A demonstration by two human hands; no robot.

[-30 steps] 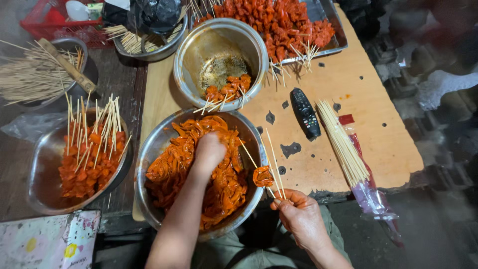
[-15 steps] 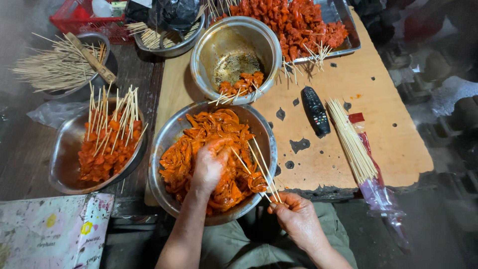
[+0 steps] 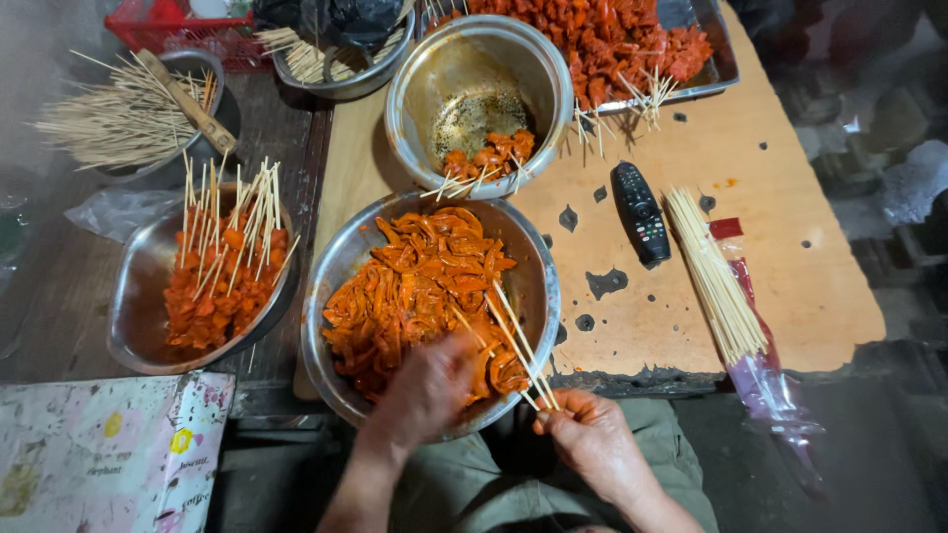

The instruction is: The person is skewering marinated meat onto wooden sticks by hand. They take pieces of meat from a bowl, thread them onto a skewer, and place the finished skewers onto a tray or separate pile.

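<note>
Hands in the big steel bowl (image 3: 538, 286) – one digging, one holding sticks.
My left hand (image 3: 425, 390) curls into its marinated strips (image 3: 420, 286), grip hidden; my right hand (image 3: 592, 439) pinches bamboo skewers (image 3: 518, 345) over its near rim – tips angled in, ready.

Left hand (image 3: 427, 387): forearm rising from the lower edge, wrist bent, back of hand uppermost, fingers curled downward and hidden from view. Right hand (image 3: 590, 439): lower and to the right, palm turned inward, thumb and fingers pinched together.
</note>
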